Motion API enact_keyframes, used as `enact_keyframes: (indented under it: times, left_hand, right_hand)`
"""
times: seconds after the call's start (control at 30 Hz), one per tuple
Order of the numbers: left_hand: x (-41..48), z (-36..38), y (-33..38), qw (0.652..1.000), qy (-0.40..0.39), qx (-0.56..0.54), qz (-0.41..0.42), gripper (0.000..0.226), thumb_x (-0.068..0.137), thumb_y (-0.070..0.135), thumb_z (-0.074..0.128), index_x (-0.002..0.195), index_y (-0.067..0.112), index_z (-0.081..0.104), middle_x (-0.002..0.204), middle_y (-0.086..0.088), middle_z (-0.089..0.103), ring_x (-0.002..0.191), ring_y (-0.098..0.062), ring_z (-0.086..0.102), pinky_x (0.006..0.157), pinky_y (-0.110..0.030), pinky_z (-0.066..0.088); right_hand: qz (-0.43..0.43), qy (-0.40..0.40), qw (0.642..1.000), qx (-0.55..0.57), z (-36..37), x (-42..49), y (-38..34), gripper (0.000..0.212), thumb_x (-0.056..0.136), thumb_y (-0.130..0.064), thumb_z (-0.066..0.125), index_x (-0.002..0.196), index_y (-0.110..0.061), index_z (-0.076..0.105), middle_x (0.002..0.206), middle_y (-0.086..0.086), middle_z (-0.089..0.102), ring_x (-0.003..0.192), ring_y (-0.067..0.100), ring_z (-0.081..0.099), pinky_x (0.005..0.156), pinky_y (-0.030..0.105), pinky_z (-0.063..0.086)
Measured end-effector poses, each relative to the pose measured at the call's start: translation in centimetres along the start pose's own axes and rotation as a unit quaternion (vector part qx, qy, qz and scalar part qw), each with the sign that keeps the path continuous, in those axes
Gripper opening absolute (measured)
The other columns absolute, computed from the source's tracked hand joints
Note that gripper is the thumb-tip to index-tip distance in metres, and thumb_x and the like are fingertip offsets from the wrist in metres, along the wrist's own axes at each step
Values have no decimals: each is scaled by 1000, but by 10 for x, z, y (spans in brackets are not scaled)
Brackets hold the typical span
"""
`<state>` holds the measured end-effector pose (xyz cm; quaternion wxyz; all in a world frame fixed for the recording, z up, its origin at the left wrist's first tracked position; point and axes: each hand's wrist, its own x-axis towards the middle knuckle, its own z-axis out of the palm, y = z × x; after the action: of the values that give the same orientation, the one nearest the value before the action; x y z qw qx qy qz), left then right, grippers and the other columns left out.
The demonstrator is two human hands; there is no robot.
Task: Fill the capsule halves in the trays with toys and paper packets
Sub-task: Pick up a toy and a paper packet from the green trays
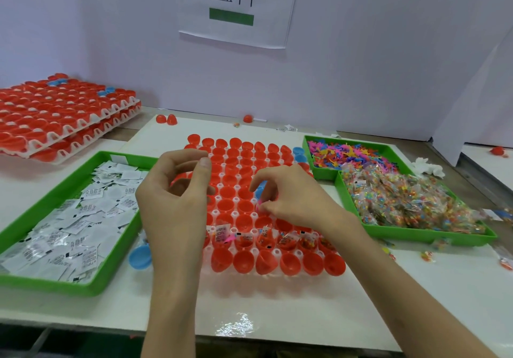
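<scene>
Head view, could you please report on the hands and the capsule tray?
Right hand pinching pink toy over capsule tray. Left hand curled, grip contents unclear. One near row filled, rest mostly empty. Nothing blocking.

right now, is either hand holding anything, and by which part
The right hand pinches a small pink toy between its fingertips; only the toy's tip shows. Whether the left hand holds anything in its curled fingers cannot be told.

Left grip (pixel 175 196) raised, fingers loosely curled, right grip (pixel 291 199) lower, palm down, fingertips pinching a pink toy (pixel 259 206)
</scene>
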<state>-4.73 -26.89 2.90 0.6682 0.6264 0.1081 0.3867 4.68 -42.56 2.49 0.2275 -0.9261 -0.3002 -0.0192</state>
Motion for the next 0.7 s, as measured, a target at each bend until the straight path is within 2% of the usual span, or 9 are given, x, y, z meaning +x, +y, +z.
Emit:
enact_keyframes:
  times: [0.07, 0.2, 0.33, 0.43, 0.5, 0.6, 0.7]
  left_hand:
    - [0, -1, 0, 1000, 6, 3, 4, 13, 93, 16, 70, 89, 28, 72, 75, 10, 69, 57, -2, 59, 56, -16, 50]
    - [0, -2, 1, 1000, 10, 8, 5, 15, 92, 18, 70, 86, 32, 71, 76, 12, 70, 57, -3, 60, 57, -15, 51]
    - [0, -4, 0, 1000, 17, 15, 0, 15, 92, 18, 70, 87, 31, 71, 79, 12, 71, 57, -3, 60, 56, -14, 50]
    - [-1, -5, 1, 1000, 8, 18, 0, 16, 92, 17, 70, 85, 32, 71, 78, 12, 71, 57, -2, 61, 56, -13, 50]
    - [3, -9, 1, 999, -10, 31, -7, 15, 92, 17, 70, 85, 31, 71, 78, 11, 71, 57, -2, 62, 56, -12, 50]
    - [15, -22, 1, 995, -65, 79, -21, 15, 92, 16, 69, 85, 29, 73, 80, 8, 73, 63, -4, 66, 59, -17, 54]
    - [42, -44, 0, 970, -140, 198, -20, 15, 93, 21, 68, 90, 34, 75, 86, 17, 72, 80, -1, 67, 68, -25, 50]
  right_hand:
    - [2, -12, 1000, -8, 0, 2, 1, 26, 79, -19, 81, 99, -31, 72, 76, -16, 71, 77, -3, 64, 82, 26, 51]
    - [19, -31, 999, 31, -2, 3, 4, 27, 80, -21, 82, 103, -31, 73, 81, -14, 73, 80, -3, 66, 75, 16, 47]
    - [21, -28, 998, 49, -8, 0, 8, 25, 81, -24, 81, 104, -28, 75, 84, -14, 75, 83, -3, 67, 80, 17, 51]
    - [12, -21, 998, 61, -12, -1, 8, 20, 85, -24, 78, 104, -27, 75, 89, -15, 73, 84, -4, 66, 74, 10, 49]
    - [12, 13, 996, 85, -18, 0, 10, 13, 90, -23, 73, 101, -29, 75, 92, -17, 72, 87, -7, 65, 73, 6, 48]
    - [39, 105, 982, 151, -33, 4, 23, 16, 93, -17, 68, 96, -30, 75, 93, -20, 72, 88, -8, 65, 74, 1, 47]
    - [90, 191, 961, 182, -53, 14, 55, 19, 95, -10, 65, 92, -28, 72, 91, -16, 71, 83, -6, 67, 74, 8, 49]
